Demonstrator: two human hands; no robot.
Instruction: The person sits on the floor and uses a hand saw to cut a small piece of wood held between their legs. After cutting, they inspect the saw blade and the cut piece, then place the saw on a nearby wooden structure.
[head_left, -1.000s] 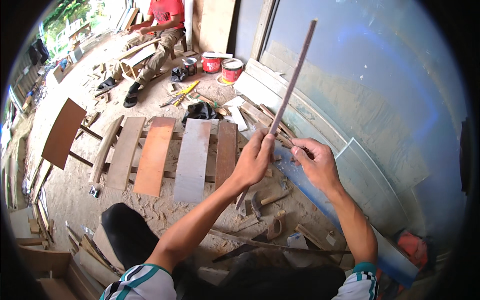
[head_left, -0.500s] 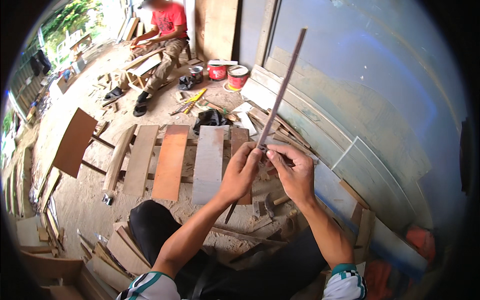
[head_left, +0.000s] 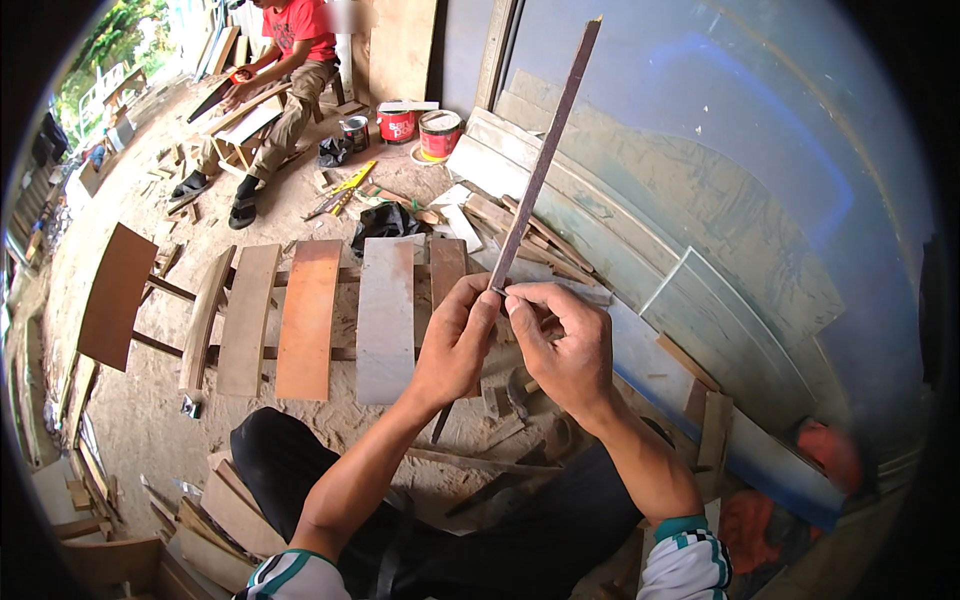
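A long, thin dark wooden strip slants up and away in front of me, its lower end showing below my left wrist. My left hand is closed around it, thumb pressed on top near its middle. Close beside it, my right hand pinches thumb and forefinger at the strip's edge. A tiny dark bit shows between the two hands, too small to name. Beyond the hands lies a row of boards on two rails, with an orange-brown board and a grey board among them.
A hammer lies on the ground, partly hidden by my right hand. Glass panes lean at the right wall. Paint buckets and a yellow-handled tool are farther off. A person in red sits at the back left with a handsaw.
The view has shifted slightly, so the scene sits farther left. My right fingers have curled in more at the strip. The other person's handsaw has come into sight.
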